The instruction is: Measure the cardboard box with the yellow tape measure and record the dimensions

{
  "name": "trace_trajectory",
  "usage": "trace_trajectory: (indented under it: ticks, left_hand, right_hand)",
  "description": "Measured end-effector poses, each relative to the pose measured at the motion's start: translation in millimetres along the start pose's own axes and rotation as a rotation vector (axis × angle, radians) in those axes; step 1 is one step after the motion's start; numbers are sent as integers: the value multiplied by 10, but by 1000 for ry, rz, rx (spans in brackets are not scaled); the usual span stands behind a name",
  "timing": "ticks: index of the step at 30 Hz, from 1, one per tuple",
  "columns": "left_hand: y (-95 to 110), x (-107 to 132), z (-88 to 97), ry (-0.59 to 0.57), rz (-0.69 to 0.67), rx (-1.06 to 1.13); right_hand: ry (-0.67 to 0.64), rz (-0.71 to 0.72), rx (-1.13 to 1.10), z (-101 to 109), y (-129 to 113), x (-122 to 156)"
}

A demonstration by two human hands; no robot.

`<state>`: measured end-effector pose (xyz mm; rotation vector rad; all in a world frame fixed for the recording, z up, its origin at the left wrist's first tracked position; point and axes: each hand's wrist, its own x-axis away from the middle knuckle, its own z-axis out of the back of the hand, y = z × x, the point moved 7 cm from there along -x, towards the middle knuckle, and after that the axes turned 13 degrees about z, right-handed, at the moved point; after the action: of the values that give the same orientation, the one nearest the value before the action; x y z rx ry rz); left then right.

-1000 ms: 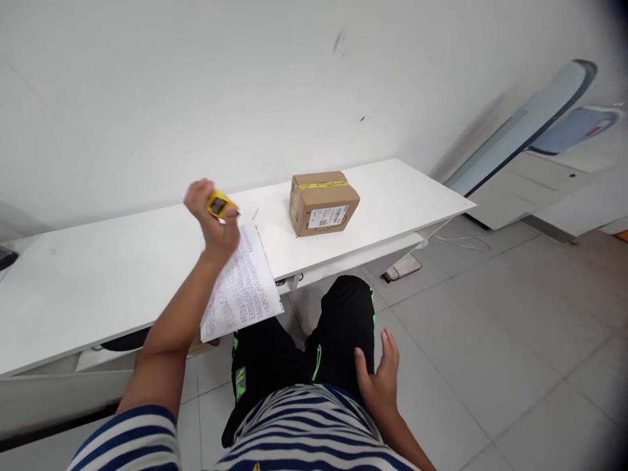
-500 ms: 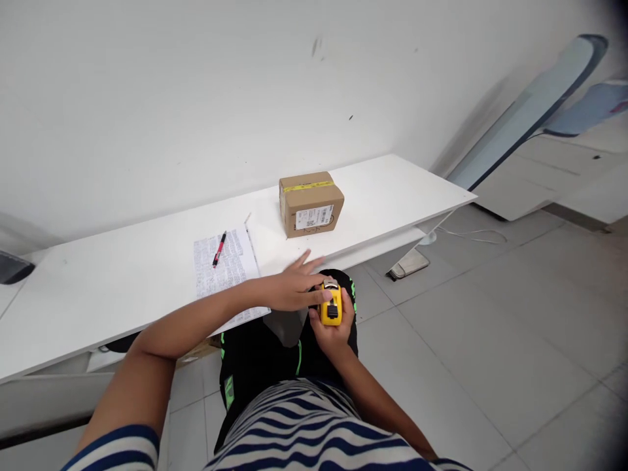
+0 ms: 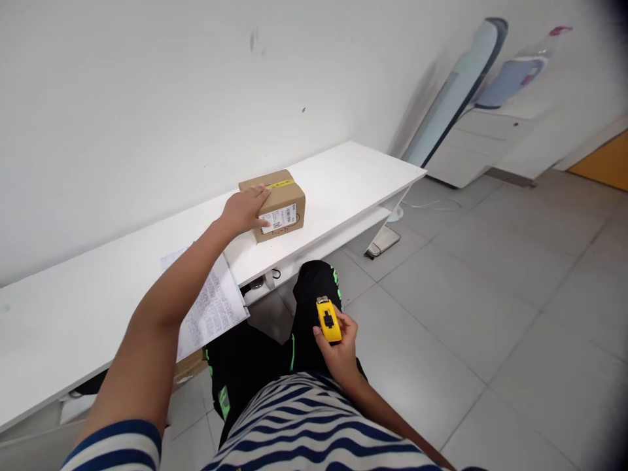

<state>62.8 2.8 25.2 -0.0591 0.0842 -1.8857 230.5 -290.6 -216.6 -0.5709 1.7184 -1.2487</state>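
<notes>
A brown cardboard box [image 3: 280, 210] with yellow tape across its top and a white label on its front stands on the white table. My left hand [image 3: 245, 210] grips its left end, fingers over the top and thumb on the label side. Over my right thigh, my right hand [image 3: 342, 341] holds a yellow tape measure [image 3: 327, 320] with a black slider and a metal hook end; no blade is pulled out.
Under my left forearm lies a sheet of handwritten paper [image 3: 213, 307] on the white table [image 3: 338, 176]. A shelf below the table holds small items. A tall light-blue board [image 3: 449, 95] leans on the wall, near a white drawer cabinet [image 3: 483, 140].
My left hand has left the tape measure and moved up onto the cardboard box. The tape measure stays in my right hand, slightly lower. The view has shifted right, and the pen is no longer visible.
</notes>
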Motion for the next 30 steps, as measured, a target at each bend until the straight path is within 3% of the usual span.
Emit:
trace_trajectory:
  ticks: [4,7,11,14,16,20,25,27,30]
  left_hand:
    - [0,509,50,-41,-8,-45]
    - [-14,794,33,-20,-43,-62]
    - [16,1036,60,154,-116,1]
    - [107,1222,236,313,-165,155]
    - [175,1324,367,319,-157,345]
    - [237,1337,458,66,-13,828]
    - [204,1158,349,-301,114,1266]
    - [206,1115,340,-379,100,1407]
    - [158,1099,337,-397,141,1527]
  right_hand:
    - [77,91,25,-48,-138,-326]
    - [55,169,-8,-172,-262,-717]
    - [-83,265,-115,-392,-526,-1242]
    - [-246,357,-175,-560,-832,-1540]
    - [-360,423,-172,-658,-1051,-1712]
    - [-605,451,-183,-879,-1383,-2063]
    - [-827,254,-297,-1145,-1578,-2406]
    - [-892,174,-332,-1214,-1649,-2454]
    - [-973,102,-314,-1248,-1725,-2495]
